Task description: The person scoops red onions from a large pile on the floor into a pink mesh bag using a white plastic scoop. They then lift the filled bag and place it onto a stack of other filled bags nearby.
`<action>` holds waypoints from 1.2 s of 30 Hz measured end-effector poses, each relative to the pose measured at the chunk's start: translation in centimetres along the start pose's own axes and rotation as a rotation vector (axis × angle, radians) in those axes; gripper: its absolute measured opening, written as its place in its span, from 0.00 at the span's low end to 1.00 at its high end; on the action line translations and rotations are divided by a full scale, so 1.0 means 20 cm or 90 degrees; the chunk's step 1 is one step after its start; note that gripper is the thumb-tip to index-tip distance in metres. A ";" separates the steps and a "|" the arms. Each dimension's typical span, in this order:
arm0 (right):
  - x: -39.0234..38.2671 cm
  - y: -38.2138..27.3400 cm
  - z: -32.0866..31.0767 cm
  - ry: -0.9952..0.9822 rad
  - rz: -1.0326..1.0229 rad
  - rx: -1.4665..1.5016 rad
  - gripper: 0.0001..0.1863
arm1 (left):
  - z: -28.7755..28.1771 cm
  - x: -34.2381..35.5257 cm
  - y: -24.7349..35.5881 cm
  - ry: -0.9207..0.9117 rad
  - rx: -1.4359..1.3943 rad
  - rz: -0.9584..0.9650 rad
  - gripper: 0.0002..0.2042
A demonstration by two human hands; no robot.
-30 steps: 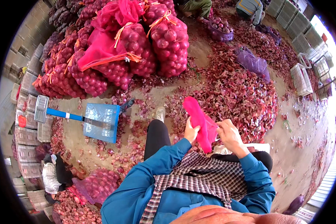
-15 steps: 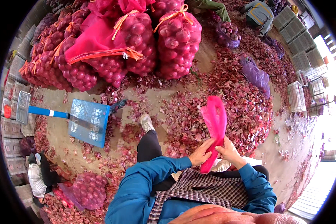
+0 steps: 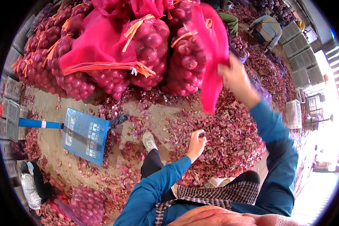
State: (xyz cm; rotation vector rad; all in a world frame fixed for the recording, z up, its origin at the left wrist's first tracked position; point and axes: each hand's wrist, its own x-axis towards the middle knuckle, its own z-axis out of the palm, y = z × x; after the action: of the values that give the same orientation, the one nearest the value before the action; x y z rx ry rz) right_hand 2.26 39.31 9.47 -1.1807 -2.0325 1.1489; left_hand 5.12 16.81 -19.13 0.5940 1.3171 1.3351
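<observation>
A bright pink mesh bag [image 3: 214,71], without onions in it, is spread in the air against a filled onion sack [image 3: 186,62]. My right hand [image 3: 237,81] is stretched far forward at the bag's right edge. Motion smears its fingers, so whether they still grip the mesh cannot be told. Lower down, my left hand [image 3: 197,145] is closed above the heap of onion skins [image 3: 222,150]. Between its thumb and forefinger is a small dark spot that I cannot make out. Another pink mesh bag [image 3: 105,47] with an orange drawstring lies over neighbouring sacks.
Several tied onion sacks [image 3: 43,69] stand at the back left. A blue platform scale [image 3: 84,135] is on the floor at left. People crouch at far right [image 3: 267,30] and lower left [image 3: 34,184]. White crates [image 3: 293,113] line the right side.
The pink mesh bag has gone from between both hands up and forward to the sacks. My right arm has reached out with it; my left hand has come off it and moved slightly left.
</observation>
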 end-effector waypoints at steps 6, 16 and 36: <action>1.23 -0.36 -0.06 0.315 -0.245 0.234 0.08 | -0.05 0.09 0.20 -0.086 0.061 -0.035 0.15; 0.83 0.15 1.50 -0.195 -0.598 -0.517 0.10 | -0.20 0.17 0.27 -0.126 0.098 -0.059 0.15; 0.07 0.24 0.95 -0.033 -0.216 0.001 0.18 | -0.09 0.16 0.14 0.073 -0.316 -0.204 0.18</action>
State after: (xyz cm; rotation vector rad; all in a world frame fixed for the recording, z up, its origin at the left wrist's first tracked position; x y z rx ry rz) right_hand -10.77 34.04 -4.17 -0.7699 -2.1662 1.0196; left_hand 1.63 19.72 -18.19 -0.0349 1.0576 1.3702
